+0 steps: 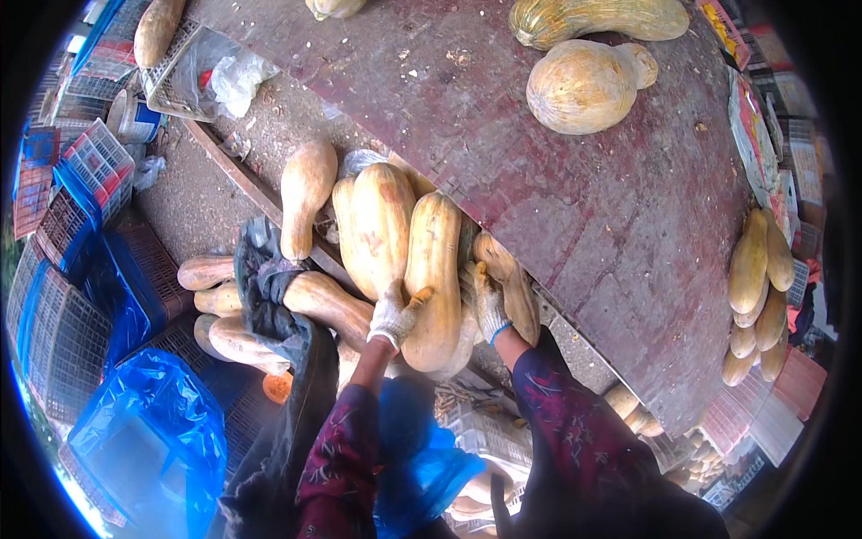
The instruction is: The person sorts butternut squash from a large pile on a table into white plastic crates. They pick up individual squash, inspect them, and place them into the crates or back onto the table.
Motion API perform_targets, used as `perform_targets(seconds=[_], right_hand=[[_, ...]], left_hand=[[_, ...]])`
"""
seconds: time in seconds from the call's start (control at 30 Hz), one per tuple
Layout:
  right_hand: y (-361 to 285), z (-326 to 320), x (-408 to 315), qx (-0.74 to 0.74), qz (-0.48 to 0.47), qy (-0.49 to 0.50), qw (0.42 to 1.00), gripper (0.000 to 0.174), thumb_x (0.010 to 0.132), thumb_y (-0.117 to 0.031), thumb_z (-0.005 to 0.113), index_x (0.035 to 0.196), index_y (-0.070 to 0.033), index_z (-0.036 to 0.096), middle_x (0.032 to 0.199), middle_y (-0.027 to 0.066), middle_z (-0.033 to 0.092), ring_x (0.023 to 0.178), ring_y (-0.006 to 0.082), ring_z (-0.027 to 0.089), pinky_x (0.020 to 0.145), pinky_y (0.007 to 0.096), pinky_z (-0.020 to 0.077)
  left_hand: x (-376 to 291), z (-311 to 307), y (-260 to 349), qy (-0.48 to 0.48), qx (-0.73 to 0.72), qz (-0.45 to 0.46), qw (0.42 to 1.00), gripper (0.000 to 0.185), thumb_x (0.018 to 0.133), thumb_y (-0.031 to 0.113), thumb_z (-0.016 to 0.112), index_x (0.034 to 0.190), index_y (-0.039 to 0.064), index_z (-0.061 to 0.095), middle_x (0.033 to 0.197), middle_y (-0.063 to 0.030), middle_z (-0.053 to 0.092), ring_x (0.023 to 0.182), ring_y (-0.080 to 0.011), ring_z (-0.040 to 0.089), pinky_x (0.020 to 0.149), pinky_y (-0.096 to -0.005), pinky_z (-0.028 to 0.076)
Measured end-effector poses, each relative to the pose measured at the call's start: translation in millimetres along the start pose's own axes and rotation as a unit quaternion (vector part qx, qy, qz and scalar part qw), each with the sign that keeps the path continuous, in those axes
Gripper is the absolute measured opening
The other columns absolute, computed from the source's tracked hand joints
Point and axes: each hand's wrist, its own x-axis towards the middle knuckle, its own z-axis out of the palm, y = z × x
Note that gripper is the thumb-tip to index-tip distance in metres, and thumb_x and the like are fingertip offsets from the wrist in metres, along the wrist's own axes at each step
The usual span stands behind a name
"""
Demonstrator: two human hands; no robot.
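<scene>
Between my two gloved hands a long tan squash (434, 269) leans against a red-brown platform's edge. My left hand (397, 313), in a white knit glove with orange-stained fingertips, grips its left side. My right hand (490, 303), gloved alike, is at its right, beside another slim squash (517, 296); some of its fingers are hidden, so I cannot tell whether it grips. A broad ribbed squash (378, 222) is just left of the middle one. Farther left a pear-shaped squash (308, 195) lies beyond a long squash (330, 303) partly wrapped in dark cloth (262, 263).
The platform (485, 155) carries a round-ended squash (582, 87) and a curved squash (606, 20). Several squashes (757, 283) are heaped at its right edge. At left are plastic crates (60, 330) and a blue plastic bag (155, 431). A narrow rail (236, 172) crosses the ground.
</scene>
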Motion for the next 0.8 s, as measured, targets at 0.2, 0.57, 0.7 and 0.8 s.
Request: perform_targets(seconds=[0.2,0.57,0.7,0.8], right_hand=[[39,15,40,-0.354,-0.218,0.017,0.910,0.043,0.104,-0.028,0.034,0.135,-0.001,0.048,0.125,0.0119,0.059,0.110,0.0224,0.056,0.089,0.0323,0.0457],[-144,94,-135,-0.126,-0.111,-0.079,0.983,0.042,0.098,-0.021,0.053,0.133,0.002,0.050,0.116,0.0090,0.062,0.109,0.0195,0.059,0.092,0.0295,0.0480],[-306,162,-75,-0.015,-0.056,-0.165,0.985,0.061,0.095,-0.046,0.056,0.138,-0.004,0.046,0.134,0.0065,0.052,0.120,0.0176,0.049,0.102,0.0306,0.0410],[-395,187,-41,0.071,-0.144,-0.275,0.948,0.070,0.095,-0.053,0.050,0.143,-0.002,0.037,0.143,0.0128,0.044,0.128,0.0271,0.043,0.109,0.0409,0.0346]], left_hand=[[8,18,-3,0.082,0.088,0.065,0.991,0.088,0.072,0.038,0.083,0.137,-0.005,0.043,0.115,-0.0252,0.063,0.106,-0.0307,0.063,0.091,-0.0353,0.049],[-119,-52,146,0.106,0.113,0.012,0.988,0.089,0.067,0.050,0.082,0.129,-0.003,0.047,0.107,-0.0255,0.066,0.100,-0.0373,0.065,0.087,-0.0408,0.050],[-24,-105,293,0.183,0.060,0.165,0.967,0.070,0.083,0.042,0.070,0.132,-0.002,0.047,0.104,-0.0183,0.065,0.090,-0.0287,0.066,0.081,-0.0366,0.052],[42,-139,387,0.116,-0.397,0.323,0.851,0.059,0.094,0.022,0.060,0.142,-0.001,0.037,0.120,-0.0172,0.059,0.100,-0.0211,0.063,0.081,-0.0301,0.050]])
